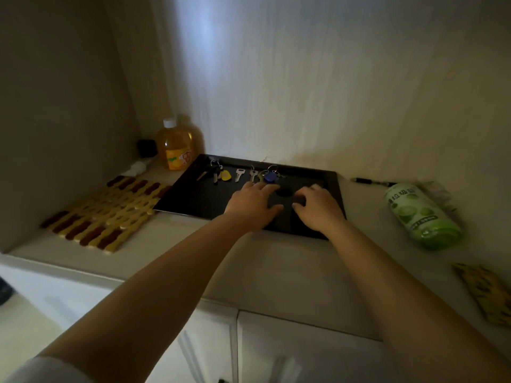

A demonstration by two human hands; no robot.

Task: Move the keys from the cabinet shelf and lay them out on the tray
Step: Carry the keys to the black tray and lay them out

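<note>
A black tray (193, 200) lies on the cabinet shelf against the back wall. Along its far side lies a row of keys: a dark bunch on a ring (214, 172), a yellow tag (226, 176), two silver keys (239, 174) and a blue fob with rings (270, 176). My left hand (253, 207) hovers over the tray with fingers spread, its fingertips just short of the blue fob. My right hand (318, 208) is beside it, fingers curled down onto the tray. A dark round thing (284, 192) sits between the two hands; what it is stays unclear.
An orange drink bottle (174, 146) stands at the tray's far left corner, with a yellow-and-brown woven mat (105, 214) to the left. A green roll pack (420, 217) and a pen (370, 181) lie right of the tray. White cabinet doors (276, 355) are below.
</note>
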